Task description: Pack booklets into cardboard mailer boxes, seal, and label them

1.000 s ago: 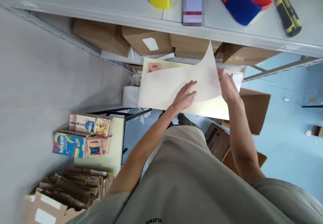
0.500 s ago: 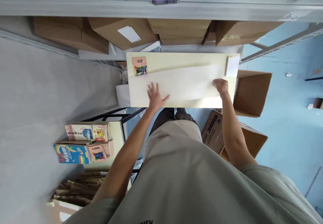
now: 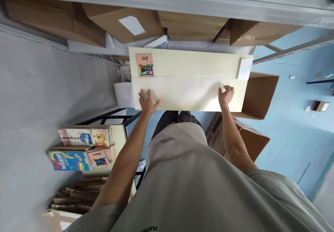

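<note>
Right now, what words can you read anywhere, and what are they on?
"PLAYBOY", upside down and cut off by the frame edge: on the grey shirt.
Print on the colourful books: too blurred.
Print on the open cardboard box: too small.
Pink card on the cream board: unreadable.

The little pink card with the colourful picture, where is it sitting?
The pink card lies at the far left corner of the cream board, just beyond the white paper sheet and up from the left hand.
</note>
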Tool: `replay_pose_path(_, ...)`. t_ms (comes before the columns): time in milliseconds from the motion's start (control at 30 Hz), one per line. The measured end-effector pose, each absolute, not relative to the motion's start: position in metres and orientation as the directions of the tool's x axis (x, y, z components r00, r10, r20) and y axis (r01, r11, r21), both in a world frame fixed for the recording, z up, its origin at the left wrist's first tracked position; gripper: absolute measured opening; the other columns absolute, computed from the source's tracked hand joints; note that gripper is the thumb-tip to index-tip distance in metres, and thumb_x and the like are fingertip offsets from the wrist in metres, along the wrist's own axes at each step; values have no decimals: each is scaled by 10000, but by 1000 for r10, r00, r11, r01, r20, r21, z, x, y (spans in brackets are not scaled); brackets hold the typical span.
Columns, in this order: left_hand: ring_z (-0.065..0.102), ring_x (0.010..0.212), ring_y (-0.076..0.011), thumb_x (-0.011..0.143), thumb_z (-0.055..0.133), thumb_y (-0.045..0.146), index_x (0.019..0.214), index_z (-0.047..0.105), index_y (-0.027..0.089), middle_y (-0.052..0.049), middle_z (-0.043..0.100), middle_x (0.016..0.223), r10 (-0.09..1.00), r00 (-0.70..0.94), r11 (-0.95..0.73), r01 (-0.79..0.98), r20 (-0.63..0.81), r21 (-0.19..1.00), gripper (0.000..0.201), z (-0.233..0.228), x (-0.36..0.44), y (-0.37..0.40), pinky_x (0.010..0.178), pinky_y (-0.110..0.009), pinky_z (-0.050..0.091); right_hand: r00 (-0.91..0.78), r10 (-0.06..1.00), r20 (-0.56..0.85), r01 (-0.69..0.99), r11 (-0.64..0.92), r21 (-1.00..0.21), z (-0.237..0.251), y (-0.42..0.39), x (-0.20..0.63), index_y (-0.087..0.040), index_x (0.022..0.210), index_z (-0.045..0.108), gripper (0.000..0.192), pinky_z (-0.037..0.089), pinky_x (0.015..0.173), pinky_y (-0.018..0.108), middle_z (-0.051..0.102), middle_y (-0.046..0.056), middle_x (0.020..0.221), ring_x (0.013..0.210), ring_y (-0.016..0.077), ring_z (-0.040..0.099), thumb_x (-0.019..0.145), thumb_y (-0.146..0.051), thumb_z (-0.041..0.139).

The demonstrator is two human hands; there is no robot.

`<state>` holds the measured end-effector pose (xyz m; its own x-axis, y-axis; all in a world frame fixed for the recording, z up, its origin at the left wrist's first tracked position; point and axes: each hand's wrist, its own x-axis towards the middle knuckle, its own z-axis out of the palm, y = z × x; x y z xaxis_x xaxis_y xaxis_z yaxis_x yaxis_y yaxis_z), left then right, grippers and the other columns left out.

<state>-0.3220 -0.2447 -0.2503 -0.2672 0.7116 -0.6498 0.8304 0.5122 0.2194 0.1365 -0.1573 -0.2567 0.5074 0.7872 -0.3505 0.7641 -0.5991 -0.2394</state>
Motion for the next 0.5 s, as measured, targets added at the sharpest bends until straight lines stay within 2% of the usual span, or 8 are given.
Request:
replay_pose_path(100, 6, 1911, -529, 1064, 801, 469, 1936, 266, 89, -337, -11, 2023, 713, -265, 518, 823, -649, 234, 1091, -254, -320, -247, 1512, -720, 182, 386, 777, -497, 785, -560, -265, -255, -168, 91, -224, 1147, 720, 102, 548, 1200, 494, 761, 246, 1437, 1375, 371, 671, 1084, -304, 712)
replay_pose_path(200, 21, 1909, -534, 1038, 851, 464, 1923, 313, 95, -335, 20, 2025, 722, -267, 539, 796, -638, 277, 1100, -257, -323, -249, 1509, -713, 206, 293, 787, -543, 773, -529, -350, -253, -172, 26, -247, 1048, 708, 75, 575, 1146, 462, 815, 227, 1362, 1271, 346, 739, 1095, -299, 683)
replay_pose_path(267, 73, 1898, -550, 1029, 872, 469, 1901, 369, 101, -340, 65, 2020, 735, -261, 551, 768, -626, 327, 1071, -261, -328, -249, 1493, -729, 249, 156, 793, -589, 726, -496, -476, -251, -169, -25, -265, 984, 712, 132, 608, 1060, 425, 867, 167, 1215, 1110, 307, 797, 1105, -314, 693)
replay_pose_path(367, 254, 1844, -551, 1070, 818, 437, 1804, 524, 108, -341, 226, 1978, 769, -249, 550, 726, -589, 412, 857, -270, -341, -244, 1473, -720, 314, -129, 749, -650, 611, -456, -647, -249, -157, -105, -276, 881, 727, 296, 635, 882, 361, 870, 53, 907, 810, 237, 806, 1152, -393, 712)
replay_pose_path(433, 420, 1756, -527, 1082, 791, 383, 1687, 643, 117, -328, 380, 1896, 794, -247, 541, 704, -555, 460, 678, -278, -354, -237, 1471, -677, 350, -229, 712, -664, 570, -455, -684, -252, -145, -153, -259, 792, 720, 436, 618, 762, 306, 823, 14, 756, 630, 178, 746, 1184, -450, 710)
replay_pose_path(500, 552, 1652, -492, 1071, 789, 321, 1568, 720, 138, -305, 530, 1767, 823, -241, 520, 684, -514, 511, 534, -287, -368, -227, 1460, -639, 398, -235, 677, -698, 552, -498, -669, -260, -130, -191, -233, 724, 711, 568, 584, 655, 254, 778, 8, 665, 525, 132, 686, 1206, -533, 700)
